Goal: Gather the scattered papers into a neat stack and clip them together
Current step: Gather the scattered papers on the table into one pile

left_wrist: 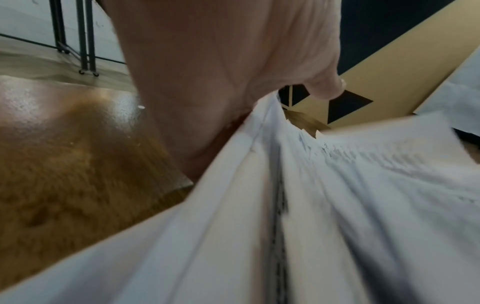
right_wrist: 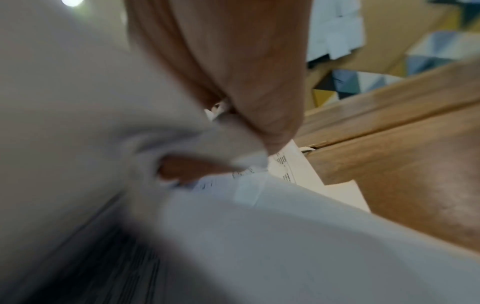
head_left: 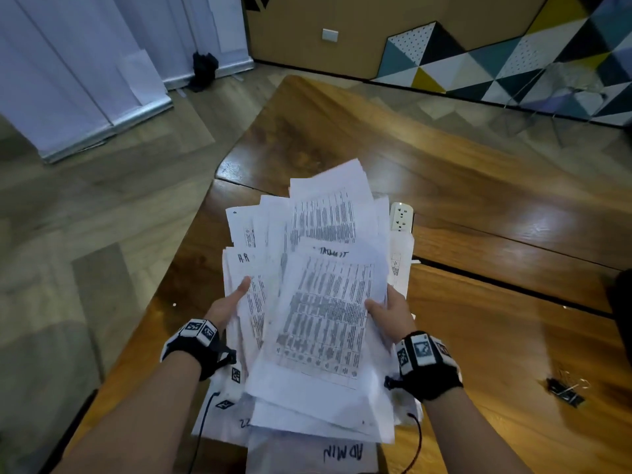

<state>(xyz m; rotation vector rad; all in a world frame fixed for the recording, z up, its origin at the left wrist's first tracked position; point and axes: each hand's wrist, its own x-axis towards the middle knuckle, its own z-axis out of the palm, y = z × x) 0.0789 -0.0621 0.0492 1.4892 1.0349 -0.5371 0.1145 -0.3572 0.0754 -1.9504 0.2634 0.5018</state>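
1. Left hand (head_left: pixel 228 304): clamped on the left edge of the paper bundle (head_left: pixel 321 302), thumb laid flat on the top sheets, other fingers hidden underneath.
2. Right hand (head_left: pixel 390 316): closed on the bundle's right edge, thumb pinched onto the top printed sheet; the right wrist view is blurred but paper is seen under the thumb.
3. Bundle is held above the wooden table (head_left: pixel 478 206), sheets fanned and skewed, edges not squared.
4. More sheets are left below, incl. one marked "ADMIN" (head_left: pixel 342 455).
5. Progress, as judged: gathering mostly done; squaring and clipping outstanding.
6. Binder clips (head_left: pixel 566 391) are seen lying on the table to the right, well apart from the hands.
7. A power strip (head_left: pixel 400 217) is partly covered by paper.
8. Room: wood-look floor, triangle-patterned wall panel (head_left: pixel 513 59), pale vertical blinds (head_left: pixel 85 63).
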